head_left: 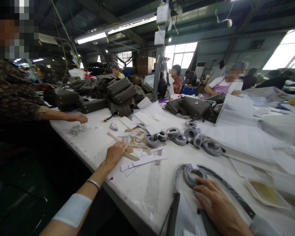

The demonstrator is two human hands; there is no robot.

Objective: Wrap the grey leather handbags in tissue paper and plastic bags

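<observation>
My left hand [115, 153] reaches out over the white table [93, 144] and rests on a litter of tan and white paper strips [140, 157]; its fingers curl down onto the strips, hidden from view. My right hand [217, 205] lies flat with fingers spread on a grey bag piece [186, 216] at the near edge, fingertips touching a coiled grey strap [190, 173].
Several rolled grey straps [184, 134] lie mid-table. Dark grey handbags [120, 93] are heaped at the back. A person in a patterned top, hand [80, 118] on the table, stands at left. Other workers sit behind. White sheets [241, 131] and a glue tray [266, 193] lie right.
</observation>
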